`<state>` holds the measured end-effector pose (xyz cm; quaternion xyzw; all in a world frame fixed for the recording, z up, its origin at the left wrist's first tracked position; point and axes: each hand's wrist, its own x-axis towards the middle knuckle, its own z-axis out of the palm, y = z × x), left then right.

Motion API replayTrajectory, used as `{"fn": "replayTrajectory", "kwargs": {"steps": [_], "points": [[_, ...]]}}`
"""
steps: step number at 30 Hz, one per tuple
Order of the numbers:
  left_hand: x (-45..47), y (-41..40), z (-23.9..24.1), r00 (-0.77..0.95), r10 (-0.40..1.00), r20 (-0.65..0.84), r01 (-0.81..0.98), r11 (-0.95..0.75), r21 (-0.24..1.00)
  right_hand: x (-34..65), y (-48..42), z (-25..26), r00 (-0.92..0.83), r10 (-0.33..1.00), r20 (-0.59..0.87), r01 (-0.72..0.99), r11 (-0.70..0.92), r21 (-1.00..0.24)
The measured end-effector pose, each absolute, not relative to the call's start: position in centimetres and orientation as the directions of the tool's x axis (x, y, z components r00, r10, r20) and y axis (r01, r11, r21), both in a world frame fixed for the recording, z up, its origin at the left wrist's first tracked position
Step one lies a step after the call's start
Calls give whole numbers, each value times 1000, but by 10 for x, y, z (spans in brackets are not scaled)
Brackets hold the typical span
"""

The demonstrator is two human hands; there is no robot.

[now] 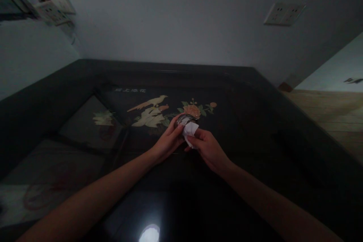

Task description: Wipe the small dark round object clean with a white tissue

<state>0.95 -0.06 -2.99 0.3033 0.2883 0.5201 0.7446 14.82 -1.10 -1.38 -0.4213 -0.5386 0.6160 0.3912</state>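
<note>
Over the middle of a dark glossy table, both hands meet around one small object. My left hand (169, 139) is closed around a small rounded dark object (185, 117) with a shiny rim; its exact kind is too dim to make out. My right hand (211, 149) pinches a white tissue (191, 129) between thumb and fingers. The tissue lies against the near side of the dark object, hiding part of it. Some fingertips of both hands are hidden behind the tissue and the object.
The black table (241, 83) has a bird-and-flower picture and reflects a window and a lamp. Behind it rises a pale wall with a double socket (285, 14) at right and a socket with a plugged-in adapter (53, 11) at left. Wooden flooring (331, 109) shows at right.
</note>
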Motion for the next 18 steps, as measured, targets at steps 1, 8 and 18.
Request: {"fn": "replayTrajectory", "kwargs": {"steps": [1, 8, 18], "points": [[9, 0, -30, 298, 948, -113, -599, 278, 751, 148, -12, -14, -344, 935, -85, 0, -91, -996], [7, 3, -34, 309, 943, -123, -620, 298, 725, 167, -4, 2, -629, 762, 152, 590, 596, -545], [8, 1, -30, 307, 940, -150, -625, 318, 713, 177, 2, 8, -713, 685, 151, 605, 709, -361]]}}
